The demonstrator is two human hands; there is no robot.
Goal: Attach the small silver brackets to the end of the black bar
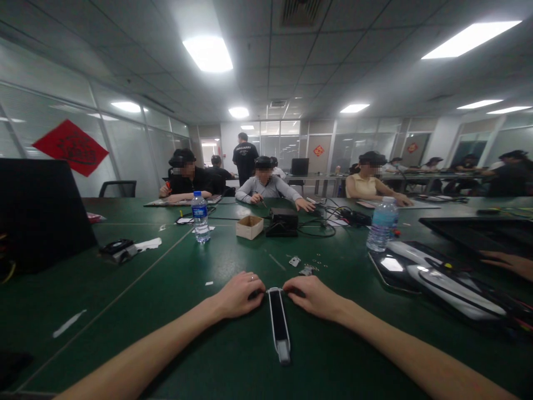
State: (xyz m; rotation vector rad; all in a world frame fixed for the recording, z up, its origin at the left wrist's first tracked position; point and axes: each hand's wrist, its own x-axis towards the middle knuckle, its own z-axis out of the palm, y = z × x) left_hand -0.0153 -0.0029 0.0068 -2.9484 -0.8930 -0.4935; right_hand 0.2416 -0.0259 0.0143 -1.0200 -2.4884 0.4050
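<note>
A long, narrow piece with a light grey frame and a dark middle (278,319) lies lengthwise on the green table in front of me. Its near end is a grey block. My left hand (241,293), with a ring on one finger, is closed at the far left corner of this piece. At the far right corner my right hand (313,294) is closed too, its fingertips pinched against the edge. Just beyond my hands lie two small metal brackets (294,261) and several tiny loose parts (318,262).
Ahead stand a small open box (249,228), a black device (282,222) with cables, and a water bottle (200,219). On the right are another bottle (381,225), a white-and-black device (453,289) and a co-worker's hand (506,261). People sit across the table.
</note>
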